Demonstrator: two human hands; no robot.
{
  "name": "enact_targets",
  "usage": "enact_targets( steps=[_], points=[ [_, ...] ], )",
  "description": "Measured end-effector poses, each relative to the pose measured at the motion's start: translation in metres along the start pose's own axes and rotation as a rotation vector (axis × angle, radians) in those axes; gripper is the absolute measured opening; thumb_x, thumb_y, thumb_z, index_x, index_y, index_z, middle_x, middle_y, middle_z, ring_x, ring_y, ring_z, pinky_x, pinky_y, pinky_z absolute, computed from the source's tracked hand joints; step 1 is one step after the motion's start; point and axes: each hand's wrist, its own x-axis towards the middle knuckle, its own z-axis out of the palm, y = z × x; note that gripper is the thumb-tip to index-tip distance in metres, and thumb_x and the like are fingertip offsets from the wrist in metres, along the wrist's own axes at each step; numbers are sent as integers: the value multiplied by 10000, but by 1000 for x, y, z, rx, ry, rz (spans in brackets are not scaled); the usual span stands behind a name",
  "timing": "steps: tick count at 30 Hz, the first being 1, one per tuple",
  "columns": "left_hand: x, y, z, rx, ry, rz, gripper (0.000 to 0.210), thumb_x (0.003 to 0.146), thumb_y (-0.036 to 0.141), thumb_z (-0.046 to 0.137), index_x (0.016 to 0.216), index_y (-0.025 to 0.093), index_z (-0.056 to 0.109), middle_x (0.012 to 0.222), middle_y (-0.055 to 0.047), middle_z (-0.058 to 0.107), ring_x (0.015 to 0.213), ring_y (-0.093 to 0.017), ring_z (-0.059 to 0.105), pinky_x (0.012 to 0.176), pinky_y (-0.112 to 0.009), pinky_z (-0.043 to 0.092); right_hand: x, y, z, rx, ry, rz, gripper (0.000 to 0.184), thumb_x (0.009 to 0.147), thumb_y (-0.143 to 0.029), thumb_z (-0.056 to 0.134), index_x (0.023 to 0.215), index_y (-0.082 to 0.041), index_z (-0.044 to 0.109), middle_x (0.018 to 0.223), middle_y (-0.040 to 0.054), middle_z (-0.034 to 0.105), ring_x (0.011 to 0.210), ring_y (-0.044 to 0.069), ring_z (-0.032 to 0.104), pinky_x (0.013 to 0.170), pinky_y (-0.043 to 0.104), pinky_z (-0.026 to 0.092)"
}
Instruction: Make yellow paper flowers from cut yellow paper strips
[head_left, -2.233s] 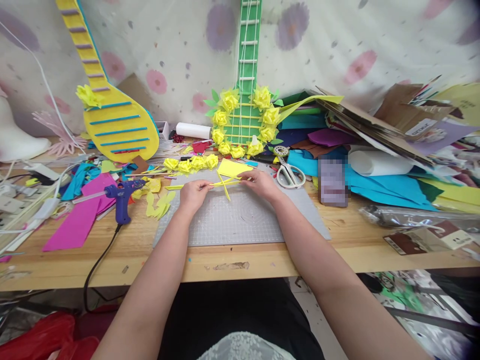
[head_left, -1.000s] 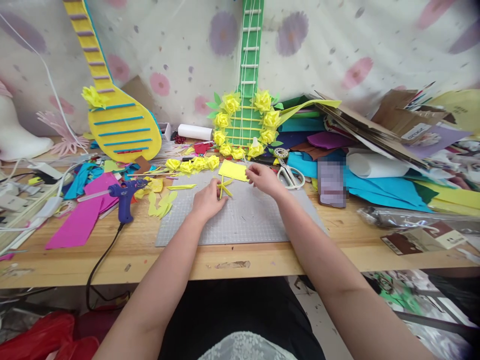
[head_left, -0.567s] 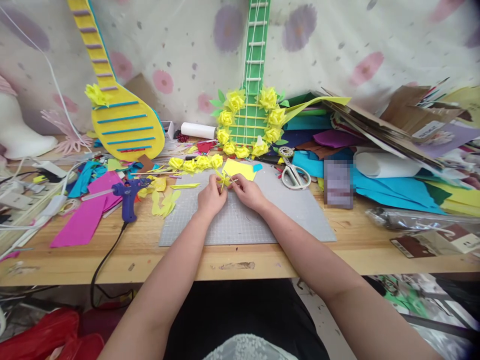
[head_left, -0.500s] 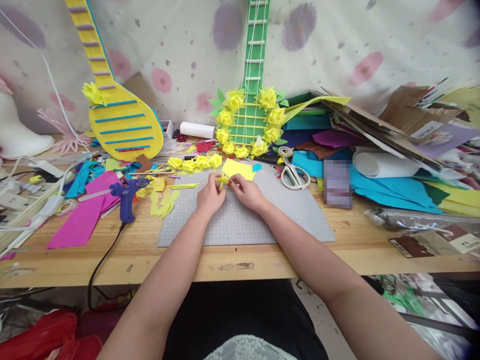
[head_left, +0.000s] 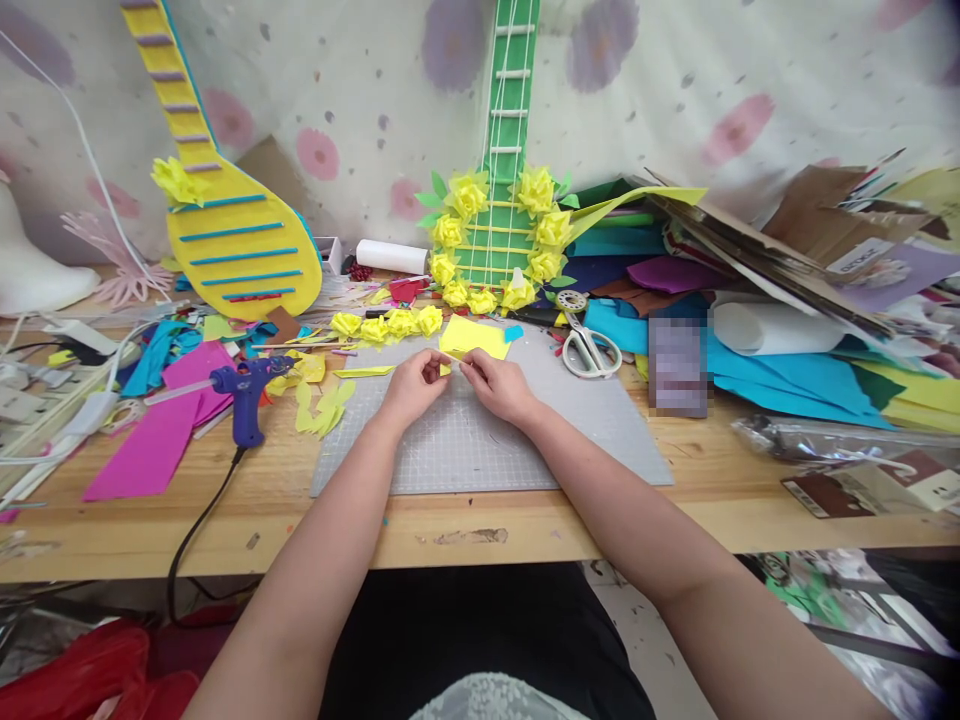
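Over the grey cutting mat (head_left: 480, 450), my two hands are close together with their fingers closed. Between my left hand's (head_left: 415, 388) fingertips a small yellow paper piece (head_left: 445, 369) shows, mostly hidden by the fingers. My right hand (head_left: 501, 386) pinches a thin pale stick-like thing (head_left: 454, 359), which reaches toward the left fingers; its exact kind is unclear. Just behind the hands lies a yellow paper sheet (head_left: 474, 337). A folded yellow strip (head_left: 364, 372) rests left of my left hand. Several yellow paper flowers (head_left: 401, 323) sit in a row beyond it.
A blue glue gun (head_left: 247, 400) stands at left near pink paper (head_left: 142, 450). White-handled scissors (head_left: 592, 352) lie on the mat's right. Behind are a green flowered guitar shape (head_left: 501, 235) and a yellow one (head_left: 244, 245). Blue sheets (head_left: 787, 380) and cardboard (head_left: 780, 265) pile up at right.
The yellow piece shows less between my fingers than before, and the thin stick-like thing now lies more level across them. My left hand has shifted slightly left. The view has moved a little.
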Motion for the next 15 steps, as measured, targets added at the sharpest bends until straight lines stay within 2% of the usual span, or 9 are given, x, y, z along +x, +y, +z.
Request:
enact_targets(
  steps=[3,6,11,15],
  points=[
    [1,-1,2,-68,3,15,208,661,213,571,864,170,583,634,41,489,569,-75,444,551,-206,370,0,-1,-2,-68,33,-30,279,881,-378,350,900,-179,545,712,26,627,633,135,545,559,229,302],
    [0,-3,6,-84,-5,29,232,660,205,564,887,169,599,647,35,513,578,-77,454,550,-205,373,1,0,-3,-101,49,-106,238,856,-345,414,955,-187,563,776,33,649,671,136,559,591,230,324],
    [-2,-3,8,-63,-25,-11,279,647,193,558,919,165,611,632,34,541,560,-76,475,550,-205,388,1,3,-3,-122,10,-145,258,832,-337,463,1004,-201,599,860,41,672,713,142,580,624,238,356],
    [-2,0,7,-25,3,-15,269,641,184,550,898,161,623,681,15,586,578,-79,495,581,-211,411,2,3,-2,-98,-14,-161,258,846,-294,439,1011,-210,618,904,40,677,802,150,595,656,235,371]
  ],
)
